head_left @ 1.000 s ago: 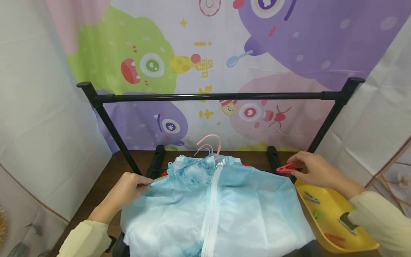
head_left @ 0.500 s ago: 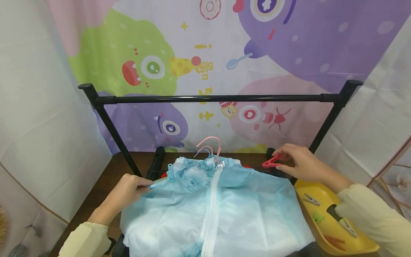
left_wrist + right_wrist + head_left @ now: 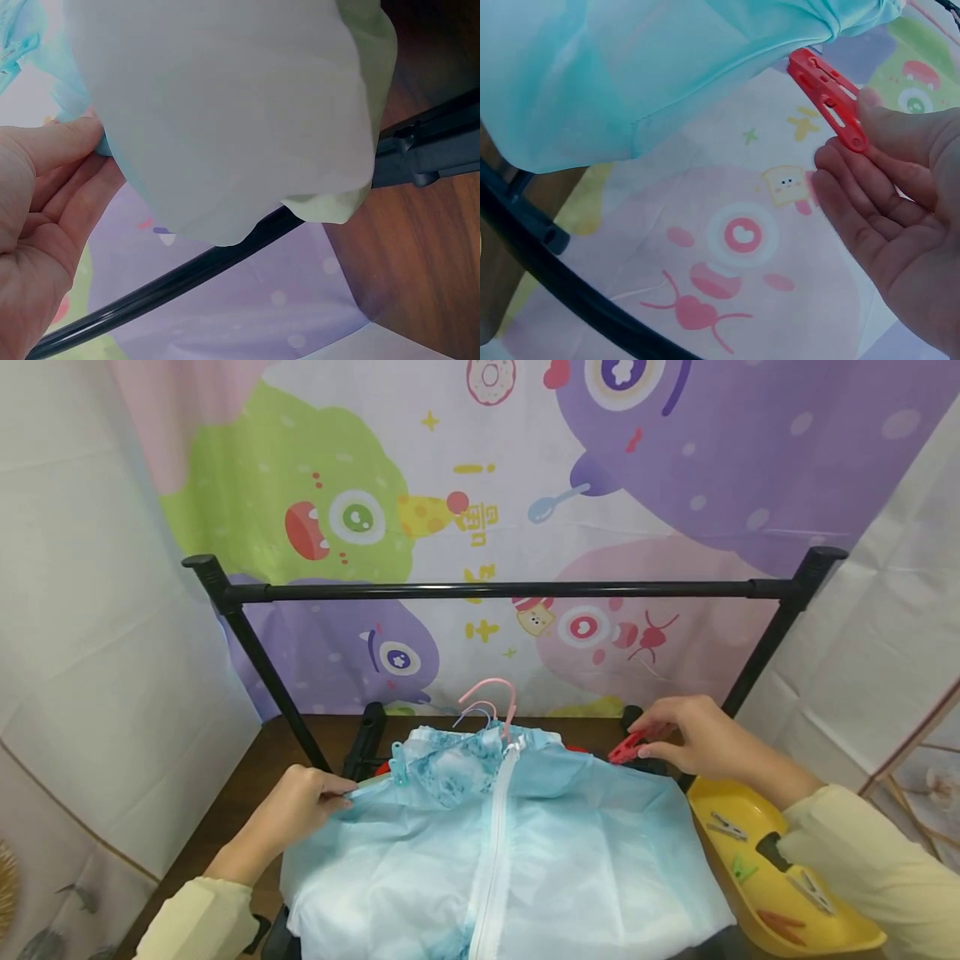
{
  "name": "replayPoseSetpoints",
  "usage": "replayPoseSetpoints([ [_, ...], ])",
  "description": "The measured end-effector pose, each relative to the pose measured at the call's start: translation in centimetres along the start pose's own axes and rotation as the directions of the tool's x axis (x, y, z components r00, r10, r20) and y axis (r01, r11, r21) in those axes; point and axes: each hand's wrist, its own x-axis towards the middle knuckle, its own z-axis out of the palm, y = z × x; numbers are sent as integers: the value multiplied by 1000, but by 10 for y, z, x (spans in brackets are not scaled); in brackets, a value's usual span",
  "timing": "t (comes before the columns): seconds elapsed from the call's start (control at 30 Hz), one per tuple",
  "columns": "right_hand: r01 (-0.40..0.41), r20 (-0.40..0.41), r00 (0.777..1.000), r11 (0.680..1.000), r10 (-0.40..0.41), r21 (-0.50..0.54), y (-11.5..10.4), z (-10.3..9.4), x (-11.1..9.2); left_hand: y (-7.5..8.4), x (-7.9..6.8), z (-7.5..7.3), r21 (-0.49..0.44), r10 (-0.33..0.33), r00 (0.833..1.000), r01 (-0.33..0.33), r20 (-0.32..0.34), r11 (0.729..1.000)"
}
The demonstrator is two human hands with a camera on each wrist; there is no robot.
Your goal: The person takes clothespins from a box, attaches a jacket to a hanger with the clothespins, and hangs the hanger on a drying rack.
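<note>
A light blue zip-up jacket [image 3: 585,843] lies spread out in front of me, its white zipper running down the middle. Pink hanger hooks stick up at its collar, the largest hook [image 3: 512,697] in front. My left hand [image 3: 303,797] pinches the jacket's left shoulder between thumb and fingers; the left wrist view has the cloth [image 3: 225,112] hanging past that hand [image 3: 56,195]. Between the thumb and fingers of my right hand [image 3: 701,739] is a red clothespin [image 3: 628,747]. In the right wrist view the clothespin [image 3: 829,97] has its tip at the jacket's shoulder edge; whether it grips cloth, I cannot tell.
A black rack bar [image 3: 510,590] crosses behind the jacket on two slanted posts. A yellow basket [image 3: 847,927] at the right holds several clothespins. A cartoon-print curtain [image 3: 480,460] hangs at the back. A blue clip [image 3: 399,764] sits at the collar's left.
My right hand has moved left from beside the basket to the jacket's right shoulder, bringing the red clothespin along. The left hand keeps its place on the cloth.
</note>
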Motion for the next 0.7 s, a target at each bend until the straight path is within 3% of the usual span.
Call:
replayPoseSetpoints([
  [0.27, 40, 13, 999, 997, -39, -67, -10, -3, 5, -1, 1, -2, -8, -6, 1000, 6, 5, 1000],
  [0.7, 59, 38, 998, 997, -57, -45, -17, 2, 15, 1, 0, -1, -18, -22, 1000, 22, 15, 1000],
])
